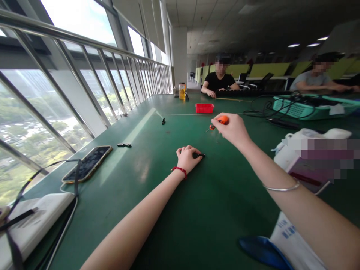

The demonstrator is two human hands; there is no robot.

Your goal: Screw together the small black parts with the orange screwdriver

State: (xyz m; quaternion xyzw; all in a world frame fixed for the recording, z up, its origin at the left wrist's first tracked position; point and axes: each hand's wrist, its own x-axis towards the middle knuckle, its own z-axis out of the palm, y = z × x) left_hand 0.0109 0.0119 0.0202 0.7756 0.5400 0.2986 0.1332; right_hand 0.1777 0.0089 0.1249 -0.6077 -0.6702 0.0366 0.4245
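Note:
My left hand (188, 157) rests on the green table (157, 210), its fingers closed around a small black part (199, 155) whose end sticks out to the right. Above the table, further right, my right hand (232, 127) grips a screwdriver with an orange handle (223, 120). Its thin tip points down and to the left, apart from the black part. Two more small black pieces lie to the left, one black piece (124, 145) near the phone and another black piece (163, 121) farther back.
A red tray (204, 108) and a jar (182, 91) stand at the back. At right are a turquoise basket (295, 108) with cables and a white-and-pink package (312, 165). A phone (88, 163) and a white box (42, 221) lie left. Two people sit beyond the table.

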